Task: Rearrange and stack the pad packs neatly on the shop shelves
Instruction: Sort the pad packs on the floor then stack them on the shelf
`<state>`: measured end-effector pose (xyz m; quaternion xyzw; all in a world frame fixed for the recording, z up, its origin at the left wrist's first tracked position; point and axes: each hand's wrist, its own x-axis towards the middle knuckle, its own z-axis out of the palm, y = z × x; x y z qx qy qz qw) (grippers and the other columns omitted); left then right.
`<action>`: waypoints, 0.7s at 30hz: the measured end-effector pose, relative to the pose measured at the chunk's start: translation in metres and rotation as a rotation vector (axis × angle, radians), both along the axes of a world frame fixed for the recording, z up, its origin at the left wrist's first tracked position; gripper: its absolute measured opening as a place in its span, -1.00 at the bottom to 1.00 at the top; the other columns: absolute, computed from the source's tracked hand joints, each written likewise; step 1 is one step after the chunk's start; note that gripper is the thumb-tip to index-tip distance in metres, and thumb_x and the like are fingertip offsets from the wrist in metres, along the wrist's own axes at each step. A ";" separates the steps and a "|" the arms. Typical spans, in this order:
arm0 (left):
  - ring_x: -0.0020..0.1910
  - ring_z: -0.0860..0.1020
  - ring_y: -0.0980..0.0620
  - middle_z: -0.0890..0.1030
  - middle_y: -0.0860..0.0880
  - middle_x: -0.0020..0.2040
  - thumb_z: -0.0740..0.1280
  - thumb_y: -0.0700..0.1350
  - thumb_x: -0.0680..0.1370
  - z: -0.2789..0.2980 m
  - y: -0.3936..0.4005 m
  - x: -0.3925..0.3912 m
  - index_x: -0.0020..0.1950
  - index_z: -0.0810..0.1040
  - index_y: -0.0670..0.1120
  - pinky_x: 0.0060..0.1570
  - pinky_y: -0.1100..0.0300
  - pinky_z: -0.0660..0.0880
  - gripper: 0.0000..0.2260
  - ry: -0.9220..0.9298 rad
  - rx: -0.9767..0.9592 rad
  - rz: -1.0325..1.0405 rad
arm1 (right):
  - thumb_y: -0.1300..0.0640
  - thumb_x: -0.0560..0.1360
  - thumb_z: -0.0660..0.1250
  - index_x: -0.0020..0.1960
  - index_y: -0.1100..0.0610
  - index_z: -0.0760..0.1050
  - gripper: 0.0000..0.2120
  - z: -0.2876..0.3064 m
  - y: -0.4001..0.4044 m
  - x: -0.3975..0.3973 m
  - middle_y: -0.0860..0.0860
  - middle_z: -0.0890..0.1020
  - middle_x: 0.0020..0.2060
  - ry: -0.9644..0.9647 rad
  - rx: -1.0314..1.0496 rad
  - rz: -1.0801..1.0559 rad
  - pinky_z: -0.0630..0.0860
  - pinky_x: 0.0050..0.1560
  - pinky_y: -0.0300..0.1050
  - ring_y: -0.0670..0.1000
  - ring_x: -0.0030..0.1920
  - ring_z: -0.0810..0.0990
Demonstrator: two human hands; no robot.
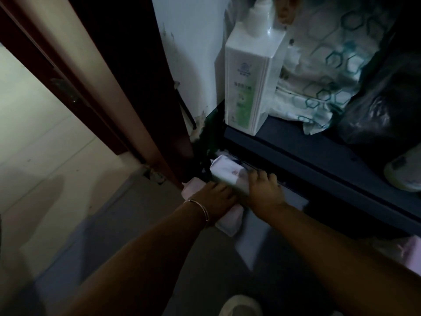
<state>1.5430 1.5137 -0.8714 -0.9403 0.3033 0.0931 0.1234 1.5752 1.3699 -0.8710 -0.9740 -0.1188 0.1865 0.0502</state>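
Pink pad pack (230, 218) is lying under both wrists, low at the shelf (319, 160) front. Left hand (215, 196) and right hand (264, 190) are clamping a white pad pack (230, 173), long axis running far-left to near-right, beneath the bottle (250, 87).

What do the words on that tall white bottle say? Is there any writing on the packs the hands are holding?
Nothing in this picture can be read.
White bottle: a round blue logo and green lines of print, all too blurred to read.
White pad pack, between the left hand and right hand: a small reddish mark, too blurred to read.
Pink pad pack underneath: no writing shows.
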 end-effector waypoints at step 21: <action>0.02 0.55 -0.11 0.49 -0.11 0.10 0.11 -0.19 0.57 0.235 -0.084 0.026 0.16 0.47 -0.14 -0.09 0.11 0.48 -0.77 -0.140 -0.210 -0.074 | 0.16 0.49 0.17 0.13 0.06 0.49 -0.76 0.243 -0.130 -0.029 0.11 0.62 0.07 -0.425 0.272 -0.013 0.49 -0.03 -0.04 0.18 0.08 0.57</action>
